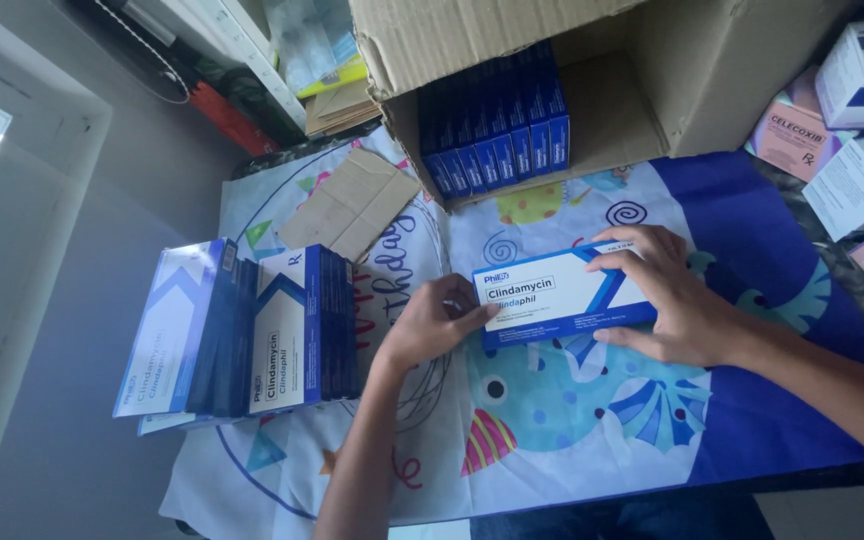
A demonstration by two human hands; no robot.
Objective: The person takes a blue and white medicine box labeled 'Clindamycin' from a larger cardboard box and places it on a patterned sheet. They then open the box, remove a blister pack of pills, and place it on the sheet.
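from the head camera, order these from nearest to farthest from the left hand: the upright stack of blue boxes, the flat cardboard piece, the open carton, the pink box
1. upright stack of blue boxes: just left of the left hand.
2. flat cardboard piece: on the cloth above the hand, slightly left.
3. open carton: top middle, lying on its side with blue boxes inside.
4. pink box: far upper right.

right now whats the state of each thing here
blue and white box: flat, held at both ends
left hand: gripping its left end
right hand: gripping its right end
cardboard carton: open, on its side, blue boxes inside
stack of boxes: standing on edge on the cloth
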